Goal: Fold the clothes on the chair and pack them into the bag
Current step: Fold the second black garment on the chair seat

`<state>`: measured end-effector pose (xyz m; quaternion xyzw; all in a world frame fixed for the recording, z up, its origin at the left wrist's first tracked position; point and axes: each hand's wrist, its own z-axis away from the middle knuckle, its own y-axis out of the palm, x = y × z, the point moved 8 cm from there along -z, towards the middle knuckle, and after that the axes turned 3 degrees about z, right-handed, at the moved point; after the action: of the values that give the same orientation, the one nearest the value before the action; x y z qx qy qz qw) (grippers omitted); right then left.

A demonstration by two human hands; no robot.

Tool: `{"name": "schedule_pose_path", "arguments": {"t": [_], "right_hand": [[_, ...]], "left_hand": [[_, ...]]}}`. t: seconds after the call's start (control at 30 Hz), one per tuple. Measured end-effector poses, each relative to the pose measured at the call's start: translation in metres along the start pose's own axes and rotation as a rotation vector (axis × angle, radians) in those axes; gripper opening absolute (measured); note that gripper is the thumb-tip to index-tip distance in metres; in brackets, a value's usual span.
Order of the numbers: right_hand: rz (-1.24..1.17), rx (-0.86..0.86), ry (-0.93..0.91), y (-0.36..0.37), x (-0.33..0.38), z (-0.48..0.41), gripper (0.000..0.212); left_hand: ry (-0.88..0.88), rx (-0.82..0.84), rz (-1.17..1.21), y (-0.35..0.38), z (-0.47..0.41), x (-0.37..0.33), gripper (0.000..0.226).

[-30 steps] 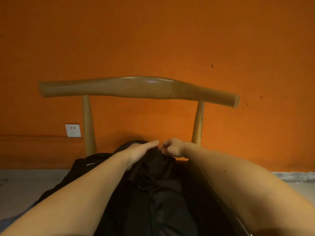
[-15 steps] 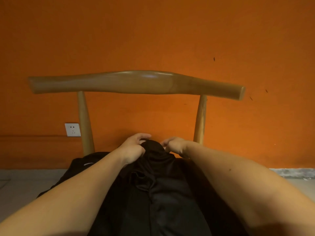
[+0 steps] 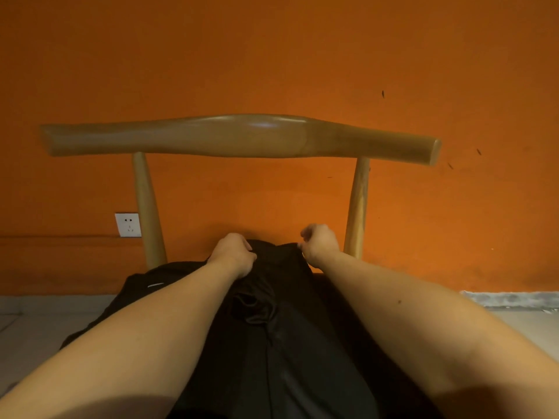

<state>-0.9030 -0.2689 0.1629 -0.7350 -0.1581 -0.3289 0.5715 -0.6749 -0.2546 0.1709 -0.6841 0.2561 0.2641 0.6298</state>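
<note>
Curled fingers of the left hand (image 3: 234, 254) bunch the far edge of the black garment (image 3: 290, 352). The right hand (image 3: 321, 244) pinches that same edge between thumb and fingertips. Both grips are closed on cloth, the hands a little apart with the edge running between them. They sit low before the wooden chair (image 3: 242, 136), under its curved top rail and between its two back posts.

Left of the chair's left post, a white wall socket (image 3: 128, 225) is set in the orange wall (image 3: 272, 55), with pale tiled floor (image 3: 36, 322) below it. The left hand is just right of that post, knuckles up, its forearm running back toward the viewer. The garment lies on the chair, spreading from the foot of the back posts toward the viewer. It is dark and creased, with a small pale mark on its left part and a rumpled fold just below the left hand. Whether it is one piece or several cannot be told. The right hand is near the chair's right post, apart from it. Right of the chair, the floor meets the wall's base.
</note>
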Motion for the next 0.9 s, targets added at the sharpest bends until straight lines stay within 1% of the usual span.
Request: {"name": "schedule_pose_path", "arguments": {"t": [0.07, 0.13, 0.17, 0.23, 0.3, 0.37, 0.43, 0.5, 0.53, 0.57, 0.63, 0.7, 0.77, 0.8, 0.83, 0.9], "right_hand": [[0.045, 0.087, 0.078, 0.009, -0.005, 0.006, 0.032], [0.117, 0.203, 0.135, 0.016, -0.012, 0.013, 0.045], [0.119, 0.232, 0.153, 0.017, -0.014, 0.015, 0.046], [0.101, 0.190, 0.160, 0.013, -0.018, 0.011, 0.043], [0.076, 0.100, 0.156, 0.006, -0.017, 0.009, 0.027], [0.074, 0.032, 0.151, 0.000, -0.013, 0.013, 0.014], [0.127, 0.010, 0.129, -0.002, -0.009, 0.019, 0.013], [0.165, 0.031, 0.114, -0.004, -0.003, 0.031, 0.015], [0.179, 0.047, 0.100, -0.005, 0.003, 0.040, 0.016], [0.195, 0.060, 0.074, -0.008, 0.008, 0.050, 0.016], [0.219, 0.066, -0.003, -0.014, 0.020, 0.073, 0.020], [0.209, 0.052, -0.104, -0.023, 0.031, 0.101, 0.024], [0.154, 0.062, -0.221, -0.030, 0.047, 0.133, 0.026], [0.124, 0.090, -0.273, -0.031, 0.056, 0.149, 0.026], [0.102, 0.127, -0.318, -0.030, 0.064, 0.163, 0.028], [0.096, 0.210, -0.393, -0.021, 0.076, 0.187, 0.039]], "left_hand": [[0.000, 0.012, -0.036, 0.002, 0.000, 0.001, 0.011], [0.004, 0.034, -0.058, 0.003, 0.002, 0.000, 0.014], [0.003, 0.051, -0.059, 0.003, 0.003, 0.000, 0.016], [-0.017, 0.125, -0.067, 0.001, 0.009, -0.002, 0.027], [-0.037, 0.199, -0.084, -0.006, 0.016, -0.002, 0.036], [-0.035, 0.212, -0.135, -0.016, 0.020, 0.003, 0.037], [-0.016, 0.158, -0.200, -0.028, 0.020, 0.010, 0.027], [-0.009, 0.038, -0.183, -0.044, 0.018, 0.017, 0.013], [-0.005, -0.029, -0.152, -0.054, 0.020, 0.020, 0.009], [0.001, -0.086, -0.134, -0.062, 0.024, 0.022, 0.013], [0.000, -0.131, -0.176, -0.071, 0.038, 0.023, 0.033], [-0.040, -0.079, -0.288, -0.068, 0.056, 0.025, 0.051], [-0.130, 0.057, -0.351, -0.058, 0.074, 0.035, 0.064], [-0.162, 0.116, -0.343, -0.053, 0.080, 0.041, 0.064], [-0.167, 0.155, -0.324, -0.048, 0.085, 0.044, 0.058], [-0.124, 0.156, -0.310, -0.044, 0.088, 0.042, 0.039]]}}
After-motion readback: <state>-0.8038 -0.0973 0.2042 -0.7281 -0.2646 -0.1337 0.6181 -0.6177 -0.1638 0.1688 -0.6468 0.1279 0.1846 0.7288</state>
